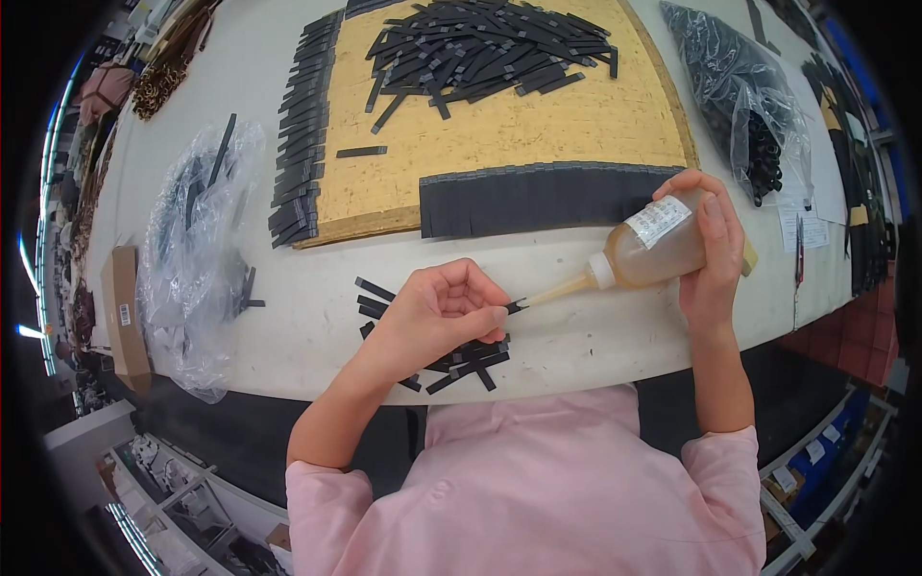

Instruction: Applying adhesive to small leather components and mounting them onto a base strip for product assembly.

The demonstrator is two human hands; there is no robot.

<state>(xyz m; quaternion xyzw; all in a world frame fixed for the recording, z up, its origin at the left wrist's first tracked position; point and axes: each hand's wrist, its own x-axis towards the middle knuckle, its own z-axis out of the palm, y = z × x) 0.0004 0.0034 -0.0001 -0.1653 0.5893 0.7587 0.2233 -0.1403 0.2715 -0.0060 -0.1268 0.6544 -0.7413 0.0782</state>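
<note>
My left hand pinches a small black strip between thumb and fingers, its end poking out to the right. My right hand grips a glue bottle, a clear squeeze bottle with a white label and amber liquid inside. The bottle is tipped on its side, and its long tapered nozzle points left, its tip at or very near the strip's end. Under and around my left hand lies a loose pile of black strips, partly hidden by the hand.
A yellow board bears a heap of black strips, with a neat row along its near edge and another row at its left. Plastic bags lie left and right. A cardboard piece rests far left.
</note>
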